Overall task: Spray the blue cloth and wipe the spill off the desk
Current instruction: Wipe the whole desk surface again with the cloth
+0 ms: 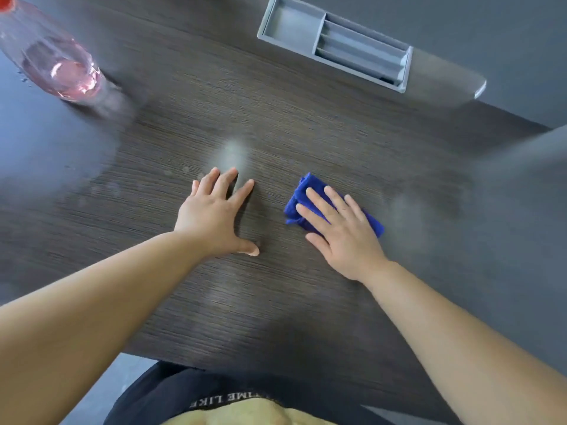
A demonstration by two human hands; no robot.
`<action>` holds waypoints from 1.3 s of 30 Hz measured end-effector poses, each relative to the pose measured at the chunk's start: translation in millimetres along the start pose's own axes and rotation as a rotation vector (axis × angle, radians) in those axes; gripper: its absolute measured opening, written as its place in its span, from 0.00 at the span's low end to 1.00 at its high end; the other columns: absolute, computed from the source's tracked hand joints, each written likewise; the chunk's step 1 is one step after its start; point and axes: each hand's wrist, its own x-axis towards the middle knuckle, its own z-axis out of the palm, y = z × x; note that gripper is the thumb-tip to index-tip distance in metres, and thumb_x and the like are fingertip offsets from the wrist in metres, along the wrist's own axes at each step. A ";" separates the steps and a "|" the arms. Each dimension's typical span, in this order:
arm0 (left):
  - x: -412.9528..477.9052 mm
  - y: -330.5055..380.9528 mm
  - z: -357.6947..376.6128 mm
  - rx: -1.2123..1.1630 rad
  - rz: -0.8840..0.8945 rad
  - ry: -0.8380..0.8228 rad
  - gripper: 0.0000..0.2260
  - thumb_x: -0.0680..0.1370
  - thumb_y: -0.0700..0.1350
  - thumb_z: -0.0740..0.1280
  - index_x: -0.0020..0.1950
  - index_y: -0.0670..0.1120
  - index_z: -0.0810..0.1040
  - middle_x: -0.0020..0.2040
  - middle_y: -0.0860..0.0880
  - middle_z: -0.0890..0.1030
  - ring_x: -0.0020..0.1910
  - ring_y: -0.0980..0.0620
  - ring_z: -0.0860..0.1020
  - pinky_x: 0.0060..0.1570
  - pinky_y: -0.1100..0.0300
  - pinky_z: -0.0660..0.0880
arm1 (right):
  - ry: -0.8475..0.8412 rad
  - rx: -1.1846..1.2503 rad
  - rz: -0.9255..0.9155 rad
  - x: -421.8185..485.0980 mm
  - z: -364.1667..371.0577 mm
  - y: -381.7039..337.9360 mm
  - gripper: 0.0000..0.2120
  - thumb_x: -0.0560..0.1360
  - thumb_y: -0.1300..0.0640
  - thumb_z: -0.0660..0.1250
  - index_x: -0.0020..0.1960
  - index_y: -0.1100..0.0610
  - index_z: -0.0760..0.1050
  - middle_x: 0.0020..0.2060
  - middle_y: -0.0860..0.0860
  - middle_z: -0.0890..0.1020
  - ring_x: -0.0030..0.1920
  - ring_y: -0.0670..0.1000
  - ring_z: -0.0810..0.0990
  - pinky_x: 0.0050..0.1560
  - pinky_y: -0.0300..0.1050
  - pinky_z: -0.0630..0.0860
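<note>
Closest to me, at the bottom edge, a dark shirt meets the desk. At centre the left hand lies flat, fingers spread; I read it as bracing. Right of it, the right hand presses the blue cloth with straight fingers, seemingly to wipe the pale wet patch. The spray bottle stands parked upper left.

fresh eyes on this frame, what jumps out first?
The blue cloth, bright against the dark wood desk, lies right of centre under the flat right hand. The left hand rests spread and flat on the desk beside it, holding nothing. At far left stands a clear spray bottle with pink liquid, and a grey tray with compartments sits at the desk's far edge.
</note>
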 end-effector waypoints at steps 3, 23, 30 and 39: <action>-4.3 -3.9 0.6 -0.094 0.012 0.047 0.45 0.64 0.69 0.68 0.76 0.57 0.52 0.77 0.52 0.49 0.76 0.48 0.45 0.70 0.49 0.58 | -0.002 0.032 0.372 23.1 -7.2 23.9 0.25 0.79 0.43 0.49 0.74 0.49 0.60 0.75 0.51 0.58 0.74 0.58 0.57 0.71 0.61 0.57; -89.0 -64.4 41.3 -0.189 -0.178 0.280 0.18 0.75 0.44 0.62 0.66 0.50 0.70 0.69 0.48 0.64 0.69 0.43 0.57 0.65 0.50 0.57 | 0.098 0.124 0.714 55.5 9.5 -141.6 0.27 0.80 0.41 0.47 0.76 0.49 0.54 0.77 0.48 0.50 0.76 0.56 0.48 0.73 0.58 0.46; -115.9 -91.6 62.1 -0.201 -0.181 0.317 0.18 0.75 0.44 0.62 0.66 0.49 0.70 0.70 0.47 0.64 0.69 0.43 0.57 0.66 0.49 0.55 | 0.093 0.034 -0.088 -43.9 23.2 -199.8 0.24 0.77 0.43 0.55 0.71 0.48 0.66 0.73 0.49 0.65 0.72 0.57 0.63 0.70 0.58 0.56; -129.8 -110.3 73.1 -0.322 -0.114 0.334 0.22 0.75 0.39 0.62 0.69 0.46 0.68 0.71 0.46 0.65 0.71 0.43 0.59 0.69 0.50 0.55 | 0.139 0.081 0.605 42.3 19.3 -231.3 0.33 0.75 0.36 0.44 0.74 0.52 0.61 0.76 0.51 0.57 0.75 0.60 0.54 0.70 0.63 0.50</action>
